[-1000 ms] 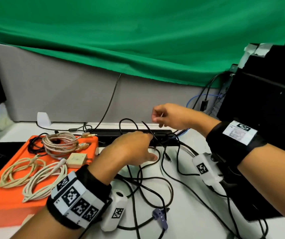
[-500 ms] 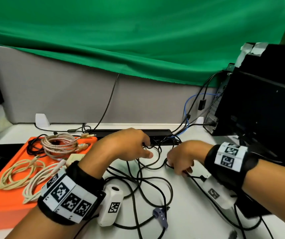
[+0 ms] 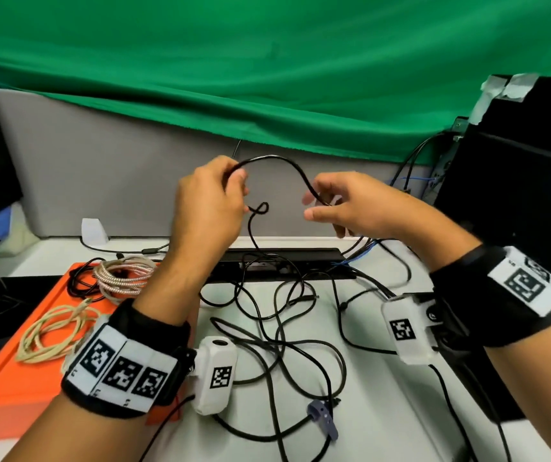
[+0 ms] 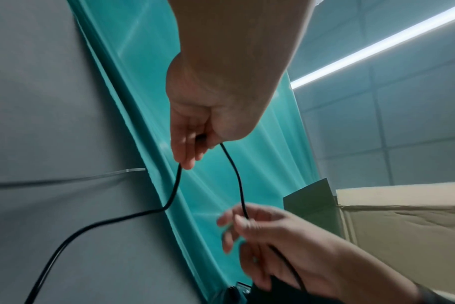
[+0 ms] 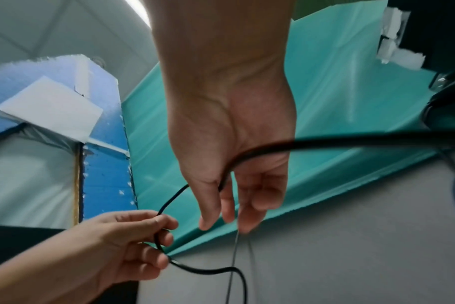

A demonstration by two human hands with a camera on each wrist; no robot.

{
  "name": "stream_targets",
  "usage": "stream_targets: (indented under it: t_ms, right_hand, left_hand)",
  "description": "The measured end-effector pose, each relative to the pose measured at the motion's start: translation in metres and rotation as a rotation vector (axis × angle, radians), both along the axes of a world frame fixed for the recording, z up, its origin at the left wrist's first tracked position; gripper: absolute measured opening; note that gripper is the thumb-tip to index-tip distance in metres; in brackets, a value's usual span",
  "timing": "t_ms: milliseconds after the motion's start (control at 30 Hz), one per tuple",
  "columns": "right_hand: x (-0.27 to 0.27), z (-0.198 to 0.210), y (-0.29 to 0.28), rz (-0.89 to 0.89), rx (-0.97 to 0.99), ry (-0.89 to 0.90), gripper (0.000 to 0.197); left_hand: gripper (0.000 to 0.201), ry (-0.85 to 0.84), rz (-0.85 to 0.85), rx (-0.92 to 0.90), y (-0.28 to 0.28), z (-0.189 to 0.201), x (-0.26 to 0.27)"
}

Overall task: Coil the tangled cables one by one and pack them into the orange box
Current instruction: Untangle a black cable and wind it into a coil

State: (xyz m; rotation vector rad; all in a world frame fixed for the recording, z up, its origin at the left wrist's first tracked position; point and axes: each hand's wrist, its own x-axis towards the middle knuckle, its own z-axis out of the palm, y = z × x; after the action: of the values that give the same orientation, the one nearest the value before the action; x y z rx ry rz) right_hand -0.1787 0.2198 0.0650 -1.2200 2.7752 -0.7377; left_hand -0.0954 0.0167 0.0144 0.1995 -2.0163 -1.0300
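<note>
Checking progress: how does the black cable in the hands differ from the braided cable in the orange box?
The black cable is smooth, uncoiled and held up by the left hand and right hand; the braided cable is pale, coiled and lies in the orange box. Both are thin cords.

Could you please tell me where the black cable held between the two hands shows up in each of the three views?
Head: black cable arches at upper centre between left hand and right hand.
Left wrist: centre, dropping from the left hand to the right.
Right wrist: lower centre, looping between both hands.
Shared landmark: green cloth.
</note>
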Motion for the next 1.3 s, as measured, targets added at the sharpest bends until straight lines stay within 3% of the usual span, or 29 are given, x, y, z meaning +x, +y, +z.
stream_targets:
  t_ms: [167,233,300,333,467,533,600,667,767,933,1067,1133,1200,1267,1300]
  right_hand:
    - [0.018,-0.013,0.021,-0.141,0.041,0.395,0.033]
    - [0.036,-0.022,0.028,-0.089,0.092,0.741,0.034]
    - [0.06,-0.033,0.03,0.023,0.13,0.947,0.029]
    - [0.069,-0.039,0.03,0.066,0.209,0.897,0.029]
    - [0.074,-0.073,0.022,0.033,0.766,0.191,0.042]
    - [0.063,-0.098,0.013,0.09,0.867,0.089,0.042]
    - [0.05,-0.124,0.002,0.123,0.932,0.123,0.024]
    - [0.038,-0.132,-0.007,0.142,0.981,0.11,0.019]
    - [0.021,-0.099,-0.015,0.12,0.784,0.136,0.021]
    - [-0.015,-0.038,-0.015,-0.097,0.403,0.306,0.025]
    - [-0.026,-0.019,-0.017,-0.152,0.224,0.342,0.024]
    - [-0.026,-0.007,-0.017,-0.146,-0.031,0.328,0.022]
    - [-0.018,0.008,-0.018,-0.09,-0.272,0.282,0.022]
    - [-0.005,0.019,-0.023,0.016,-0.373,0.178,0.024]
    - [0.002,0.022,-0.027,0.077,-0.4,0.108,0.025]
  left_hand:
    - [0.022,-0.456,0.066,-0.21,-0.016,-0.008,-0.002]
    - [0.024,-0.549,0.099,-0.274,-0.014,-0.011,-0.002]
    - [0.025,-0.61,0.149,-0.335,-0.013,-0.012,-0.004]
    - [0.025,-0.635,0.17,-0.362,-0.014,-0.012,-0.004]
    - [0.026,-0.7,0.159,-0.409,-0.013,-0.008,0.0]
    - [0.028,-0.716,0.135,-0.421,-0.01,-0.005,0.004]
    - [0.03,-0.743,0.099,-0.419,-0.008,-0.003,0.007]
    - [0.035,-0.778,0.026,-0.397,-0.007,-0.003,0.009]
    - [0.049,-0.788,-0.106,-0.366,-0.006,0.004,0.015]
    - [0.046,-0.773,-0.372,-0.408,0.006,0.017,0.028]
    - [0.043,-0.84,-0.429,-0.5,0.017,0.009,0.024]
    - [0.053,-0.739,-0.34,-0.474,0.02,0.005,0.019]
    - [0.063,-0.531,-0.239,-0.387,0.025,0.001,0.012]
    - [0.065,-0.368,-0.245,-0.259,0.032,-0.002,0.008]
    - [0.056,-0.317,-0.293,-0.17,0.036,-0.004,0.006]
